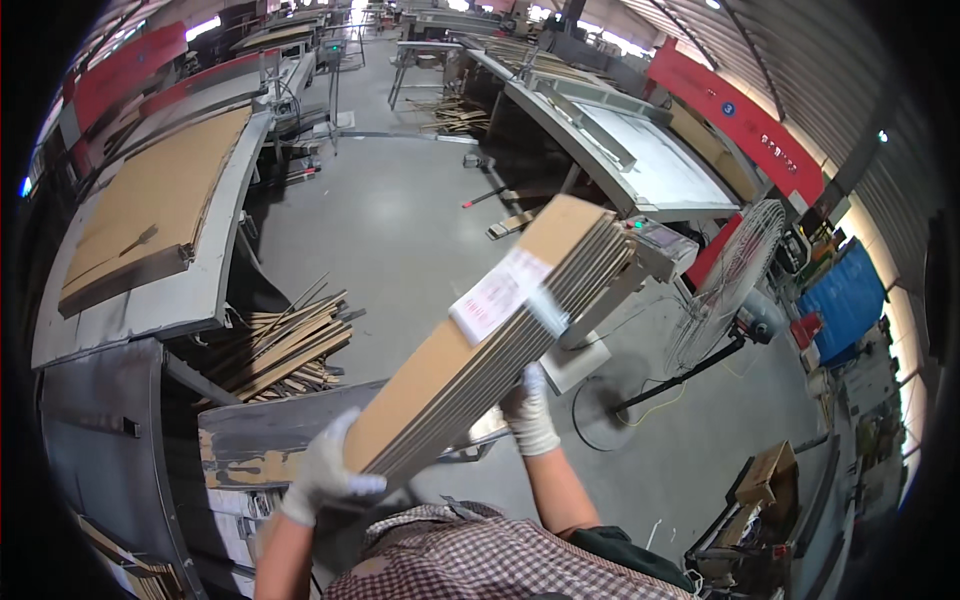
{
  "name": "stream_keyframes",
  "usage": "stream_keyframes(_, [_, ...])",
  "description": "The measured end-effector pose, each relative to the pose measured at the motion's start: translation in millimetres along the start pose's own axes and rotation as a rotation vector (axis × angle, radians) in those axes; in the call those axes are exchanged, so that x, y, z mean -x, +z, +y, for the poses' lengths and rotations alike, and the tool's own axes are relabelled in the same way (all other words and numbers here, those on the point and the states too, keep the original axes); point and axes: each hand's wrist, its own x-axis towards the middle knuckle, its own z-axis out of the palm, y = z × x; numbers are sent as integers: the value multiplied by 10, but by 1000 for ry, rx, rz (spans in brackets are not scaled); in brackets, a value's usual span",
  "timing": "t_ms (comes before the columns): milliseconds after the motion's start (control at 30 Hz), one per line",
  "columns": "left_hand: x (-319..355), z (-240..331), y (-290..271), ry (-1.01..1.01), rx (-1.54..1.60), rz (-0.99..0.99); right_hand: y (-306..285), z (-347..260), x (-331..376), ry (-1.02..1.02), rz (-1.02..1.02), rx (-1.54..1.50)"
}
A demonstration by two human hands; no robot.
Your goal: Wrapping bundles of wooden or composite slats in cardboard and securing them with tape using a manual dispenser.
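Note:
A long bundle of stacked brown boards (425, 375) with dark edges is held up in front of me, slanting from near left to far right. A white printed paper label (492, 303) wraps round it near its far half. My left hand (325, 468), in a whitish glove, is closed on the near end, fingers on the side and thumb hidden in part. My right hand (530, 412), gloved too, grips the bundle's right side near the middle. Its fingers are partly hidden beneath the boards.
At left, a large brown board stack (150, 210) lies on a worktable (215, 300); loose strips (290, 345) are piled on the floor beside it. To the right stand a machine table (660, 170), a control box (665, 245), a floor fan (735, 290) and a cardboard box (768, 475).

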Motion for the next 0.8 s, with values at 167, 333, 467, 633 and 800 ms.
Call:
stream_keyframes(167, [1129,-267,270,-226,157,306,1158,413,492,202,-781,536])
stream_keyframes(333, [1522,-453,792,-326,280,580,1234,1660,1837,675,-1104,305])
stream_keyframes(467, [2194,-677,838,-321,215,734,1325,1889,2125,141,-1523,726])
stream_keyframes(633, [3141,-571,1222,-191,177,854,1274,2016,2278,574,-1489,805])
stream_keyframes(800, [3426,-341,1251,-101,188,992,1117,2054,2560,569,-1433,760])
